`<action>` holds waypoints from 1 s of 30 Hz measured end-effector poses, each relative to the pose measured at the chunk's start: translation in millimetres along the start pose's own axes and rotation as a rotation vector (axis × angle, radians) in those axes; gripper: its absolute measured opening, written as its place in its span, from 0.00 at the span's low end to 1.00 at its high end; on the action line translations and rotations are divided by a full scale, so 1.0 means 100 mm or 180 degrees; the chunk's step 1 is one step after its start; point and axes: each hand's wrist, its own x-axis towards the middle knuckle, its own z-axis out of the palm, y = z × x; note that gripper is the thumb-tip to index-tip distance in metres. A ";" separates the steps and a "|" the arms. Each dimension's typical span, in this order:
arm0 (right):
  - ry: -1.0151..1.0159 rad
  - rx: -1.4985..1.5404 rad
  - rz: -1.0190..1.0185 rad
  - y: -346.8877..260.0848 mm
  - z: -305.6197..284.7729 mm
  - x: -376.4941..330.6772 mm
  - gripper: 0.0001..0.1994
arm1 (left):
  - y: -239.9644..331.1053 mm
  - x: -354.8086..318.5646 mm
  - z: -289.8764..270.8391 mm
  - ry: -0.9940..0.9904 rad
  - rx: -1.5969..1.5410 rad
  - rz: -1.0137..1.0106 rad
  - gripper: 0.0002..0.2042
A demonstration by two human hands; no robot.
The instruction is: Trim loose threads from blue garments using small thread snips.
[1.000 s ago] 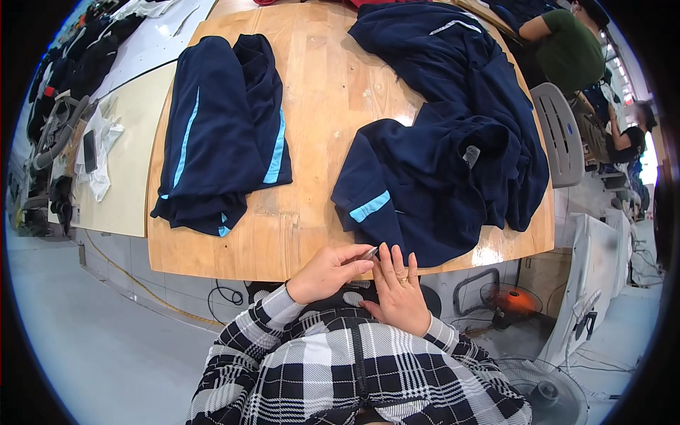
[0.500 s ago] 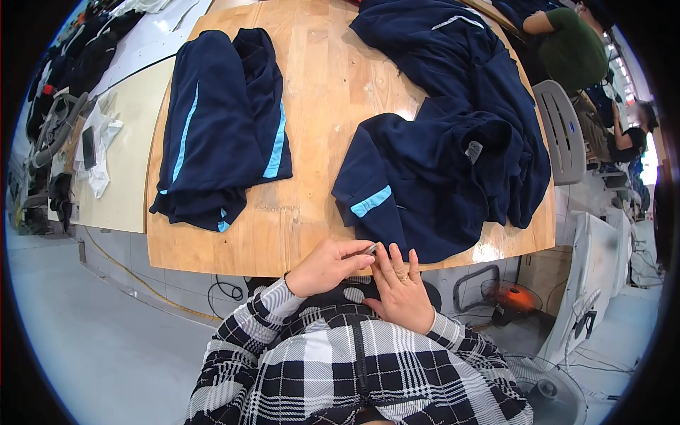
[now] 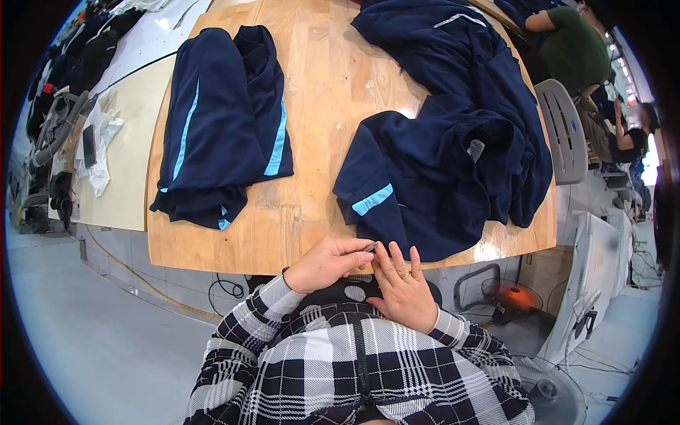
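Observation:
Near the table's front edge, my left hand [image 3: 325, 265] pinches a small, thin metal piece [image 3: 371, 247] between thumb and fingers; most of it is hidden, so its kind is unclear. Its tip meets the index fingertip of my right hand [image 3: 404, 290]. That hand is open, back upward, fingers stretched out, with a ring on one. Just beyond it lies a rumpled navy garment [image 3: 432, 170] with a light blue stripe on one part. To the left rests a folded navy garment [image 3: 216, 120] with light blue side stripes.
Both garments lie on a wooden table [image 3: 312, 85]. A pale side table [image 3: 127, 156] at left bears a white cloth [image 3: 106, 131] and a phone [image 3: 89, 146]. A grey chair [image 3: 561, 131] stands at the right edge, an orange fan [image 3: 516, 297] below. Two people [image 3: 577, 46] are at the far right.
Almost nothing differs. My two hands stay together at the same spot with a very slight shift, the left still pinching the metal piece. The garments lie as before.

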 end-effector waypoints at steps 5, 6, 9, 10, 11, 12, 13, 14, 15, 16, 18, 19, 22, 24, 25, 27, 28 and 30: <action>-0.0040 -0.0026 -0.0018 0.00 -0.01 0.01 0.42 | -0.04 0.01 -0.02 -0.0019 -0.0092 -0.0027 0.17; -0.0026 -0.0022 -0.0018 0.00 -0.01 0.01 0.42 | -0.04 0.01 -0.02 -0.0038 -0.0125 -0.0020 0.17; -0.0040 -0.0070 -0.0027 0.00 -0.02 0.01 0.42 | -0.04 0.01 -0.03 -0.0041 -0.0156 -0.0058 0.17; -0.0067 -0.0122 -0.0034 0.00 -0.03 0.02 0.41 | -0.04 0.01 -0.03 -0.0038 -0.0158 -0.0058 0.17; -0.0067 -0.0124 -0.0034 0.01 -0.05 0.02 0.41 | -0.04 0.01 -0.03 -0.0048 -0.0153 -0.0035 0.17; -0.0092 -0.0178 -0.0046 0.01 -0.06 0.02 0.41 | -0.03 0.01 -0.03 -0.0057 -0.0147 -0.0012 0.17; -0.0116 -0.0232 -0.0058 0.01 -0.08 0.02 0.41 | -0.04 0.01 -0.03 -0.0056 -0.0147 -0.0012 0.17; -0.0118 -0.0233 -0.0062 0.01 -0.09 0.03 0.41 | -0.05 0.01 -0.03 -0.0048 -0.0183 -0.0011 0.17; -0.0146 -0.0262 -0.0074 0.01 -0.10 0.03 0.40 | -0.05 0.02 -0.03 -0.0039 -0.0219 -0.0012 0.17; -0.0173 -0.0291 -0.0087 0.01 -0.10 0.04 0.40 | -0.07 0.02 -0.04 -0.0034 -0.0221 -0.0012 0.17; -0.0181 -0.0343 -0.0116 0.03 -0.10 0.05 0.39 | -0.09 0.02 -0.04 0.0014 -0.0315 0.0026 0.17; -0.0191 -0.0399 -0.0132 0.04 -0.10 0.06 0.39 | -0.10 0.03 -0.04 0.0031 -0.0312 0.0025 0.17; -0.0304 -0.0543 -0.0157 0.11 -0.02 0.09 0.42 | -0.16 0.13 -0.08 0.0009 -0.0277 -0.0018 0.16; -0.0313 -0.0595 -0.0177 0.15 0.04 0.10 0.42 | -0.17 0.16 -0.08 0.0115 -0.0029 -0.0068 0.13; -0.0327 -0.0655 -0.0187 0.17 0.06 0.10 0.41 | -0.20 0.18 -0.09 0.0122 -0.0028 -0.0071 0.13; -0.0372 -0.0690 -0.0206 0.19 0.07 0.10 0.41 | -0.26 0.21 -0.10 0.0104 0.0006 -0.0017 0.12; -0.0413 -0.0729 -0.0224 0.20 0.07 0.10 0.40 | -0.28 0.22 -0.11 0.0106 0.0003 -0.0020 0.12; -0.0420 -0.0773 -0.0236 0.21 0.08 0.10 0.40 | -0.30 0.23 -0.11 0.0121 0.0031 -0.0004 0.12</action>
